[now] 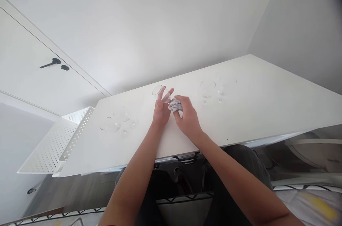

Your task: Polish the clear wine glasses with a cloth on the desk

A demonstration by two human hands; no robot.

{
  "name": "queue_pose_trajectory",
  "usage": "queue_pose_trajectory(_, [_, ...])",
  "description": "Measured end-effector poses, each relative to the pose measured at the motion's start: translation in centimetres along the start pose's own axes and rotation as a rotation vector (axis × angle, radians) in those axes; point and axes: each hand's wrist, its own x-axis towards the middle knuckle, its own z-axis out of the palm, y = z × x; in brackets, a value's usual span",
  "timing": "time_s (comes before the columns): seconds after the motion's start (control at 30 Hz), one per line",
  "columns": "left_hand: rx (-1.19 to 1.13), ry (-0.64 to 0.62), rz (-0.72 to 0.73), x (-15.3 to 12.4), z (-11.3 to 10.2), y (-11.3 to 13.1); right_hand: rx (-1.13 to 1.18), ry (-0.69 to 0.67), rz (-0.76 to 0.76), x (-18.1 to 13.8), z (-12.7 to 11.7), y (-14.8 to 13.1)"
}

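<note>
My left hand (pixel 161 109) holds a clear stemmed glass (pixel 163 94) tilted above the white table, its bowl pointing up and left between the fingers. In my right hand (pixel 187 117) a crumpled light grey cloth (pixel 175 104) is pinched. The cloth meets the lower end of the glass, so the stem and foot are mostly hidden. To the left, two more clear glasses (pixel 114 126) are on the table. Two others (pixel 207 88) stand to the right of my hands.
The white table (pixel 267 104) runs along a pale wall (pixel 171 22). At its left end is a white perforated metal panel (pixel 57 144). A door with a black handle (pixel 52 62) is at the far left. My legs are under the front edge.
</note>
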Motion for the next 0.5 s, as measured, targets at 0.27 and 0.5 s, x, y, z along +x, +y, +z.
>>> queue_pose_trajectory(0.27, [-0.048, 0.071, -0.048, 0.11, -0.28, -0.03, -0.070, -0.132, -0.089, -0.04, 0.20, 0.88])
queue_pose_trajectory(0.5, [0.039, -0.037, -0.075, -0.16, 0.53, -0.10, -0.167, -0.092, 0.069, -0.08, -0.19, 0.24])
